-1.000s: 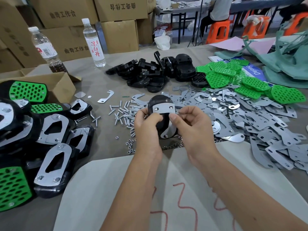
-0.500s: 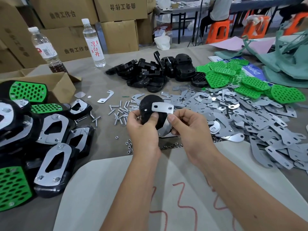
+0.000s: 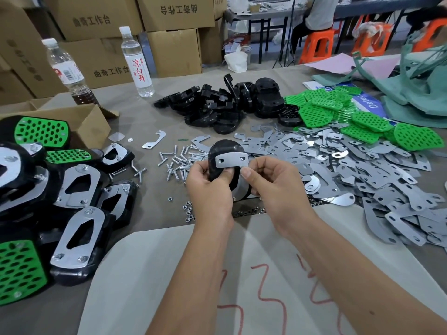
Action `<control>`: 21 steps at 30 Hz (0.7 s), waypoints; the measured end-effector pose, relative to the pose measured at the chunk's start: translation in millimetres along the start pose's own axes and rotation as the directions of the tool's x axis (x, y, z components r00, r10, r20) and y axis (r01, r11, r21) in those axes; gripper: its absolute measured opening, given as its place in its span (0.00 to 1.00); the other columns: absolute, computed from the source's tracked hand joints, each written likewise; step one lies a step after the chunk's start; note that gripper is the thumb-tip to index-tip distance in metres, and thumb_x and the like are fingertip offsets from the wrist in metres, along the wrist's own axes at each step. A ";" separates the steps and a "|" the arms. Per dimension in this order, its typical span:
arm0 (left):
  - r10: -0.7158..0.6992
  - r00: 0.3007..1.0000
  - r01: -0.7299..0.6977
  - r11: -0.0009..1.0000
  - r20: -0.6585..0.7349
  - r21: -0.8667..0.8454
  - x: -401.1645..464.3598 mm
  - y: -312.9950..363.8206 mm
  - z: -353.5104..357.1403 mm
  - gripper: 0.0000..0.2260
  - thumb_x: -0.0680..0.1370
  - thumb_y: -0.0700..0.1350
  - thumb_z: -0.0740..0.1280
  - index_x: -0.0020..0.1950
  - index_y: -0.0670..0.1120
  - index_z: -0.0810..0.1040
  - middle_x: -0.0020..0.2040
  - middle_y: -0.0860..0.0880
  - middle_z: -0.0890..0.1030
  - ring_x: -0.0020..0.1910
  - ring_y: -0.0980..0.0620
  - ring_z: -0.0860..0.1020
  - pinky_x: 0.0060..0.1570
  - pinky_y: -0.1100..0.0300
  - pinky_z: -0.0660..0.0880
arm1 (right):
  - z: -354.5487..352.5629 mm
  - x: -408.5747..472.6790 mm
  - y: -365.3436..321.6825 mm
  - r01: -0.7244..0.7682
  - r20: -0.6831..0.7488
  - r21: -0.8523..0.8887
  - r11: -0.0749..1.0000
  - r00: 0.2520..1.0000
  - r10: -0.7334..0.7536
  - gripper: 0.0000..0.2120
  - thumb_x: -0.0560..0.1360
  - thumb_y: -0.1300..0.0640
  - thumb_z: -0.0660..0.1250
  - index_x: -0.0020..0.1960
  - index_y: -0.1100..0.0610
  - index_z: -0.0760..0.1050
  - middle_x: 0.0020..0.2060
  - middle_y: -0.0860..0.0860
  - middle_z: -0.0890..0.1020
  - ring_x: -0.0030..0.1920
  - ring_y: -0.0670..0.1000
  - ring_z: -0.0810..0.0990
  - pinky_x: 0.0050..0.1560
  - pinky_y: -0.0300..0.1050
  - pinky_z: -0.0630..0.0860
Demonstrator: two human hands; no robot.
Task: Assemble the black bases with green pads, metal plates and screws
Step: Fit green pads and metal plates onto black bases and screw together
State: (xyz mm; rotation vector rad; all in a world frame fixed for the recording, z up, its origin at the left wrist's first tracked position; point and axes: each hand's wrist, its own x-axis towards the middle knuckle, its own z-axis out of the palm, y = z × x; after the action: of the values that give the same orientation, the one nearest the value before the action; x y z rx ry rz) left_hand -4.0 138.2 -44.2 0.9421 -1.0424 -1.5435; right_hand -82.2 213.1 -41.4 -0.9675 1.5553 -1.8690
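A small curved metal plate [image 3: 231, 160] is being seated on the rounded black plastic base [image 3: 223, 151], gripped by left hand [image 3: 210, 189] and right hand [image 3: 271, 187]; silver screws [image 3: 177, 163], at nine o'clock, are needed next.

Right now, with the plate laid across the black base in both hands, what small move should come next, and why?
Probably free the right hand to pick a screw from the loose screws beside the left hand. The small metal plate already lies across the black base, and both its end holes look empty. The left thumb presses near the plate and could hold it alone.
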 end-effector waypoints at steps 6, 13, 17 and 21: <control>-0.022 1.000 0.022 1.000 -0.007 -0.005 -0.7 1.1 -0.7 0.11 0.76 0.29 0.71 0.49 0.44 0.78 0.43 0.47 0.84 0.41 0.50 0.83 0.50 0.48 0.82 | -2.2 2.3 -1.2 -0.018 0.036 -0.019 1.000 0.999 0.019 0.13 0.78 0.65 0.72 0.38 0.53 0.79 0.31 0.47 0.81 0.33 0.45 0.77 0.37 0.37 0.75; 0.018 1.000 -0.018 1.000 0.002 -0.001 -1.8 1.4 0.0 0.11 0.77 0.29 0.71 0.49 0.45 0.77 0.46 0.46 0.84 0.42 0.52 0.83 0.47 0.55 0.81 | -3.2 3.7 -1.2 -0.038 0.027 -0.031 0.999 0.999 0.038 0.13 0.78 0.64 0.73 0.37 0.53 0.79 0.33 0.52 0.78 0.34 0.48 0.74 0.38 0.40 0.75; 0.056 0.998 -0.056 0.998 0.016 0.007 -1.4 1.5 -1.2 0.12 0.76 0.28 0.70 0.50 0.44 0.78 0.46 0.47 0.85 0.40 0.58 0.83 0.44 0.64 0.81 | -4.4 3.7 -1.6 -0.023 0.030 -0.052 0.998 0.999 0.025 0.11 0.78 0.64 0.73 0.39 0.55 0.78 0.33 0.52 0.78 0.35 0.49 0.73 0.40 0.46 0.74; 0.087 0.995 -0.088 0.996 0.045 0.032 -1.5 2.7 -0.3 0.11 0.76 0.27 0.70 0.50 0.42 0.78 0.44 0.47 0.84 0.41 0.55 0.83 0.44 0.62 0.81 | -4.6 4.4 -0.7 -0.043 -0.022 -0.073 0.996 0.999 0.041 0.09 0.77 0.63 0.75 0.39 0.57 0.79 0.32 0.52 0.80 0.33 0.48 0.75 0.39 0.45 0.75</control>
State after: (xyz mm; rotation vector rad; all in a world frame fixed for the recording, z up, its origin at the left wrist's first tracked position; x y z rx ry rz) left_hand -2.6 139.3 -41.7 0.8776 -1.1299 -1.4837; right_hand -88.5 212.7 -40.3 -0.9431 1.6535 -1.8096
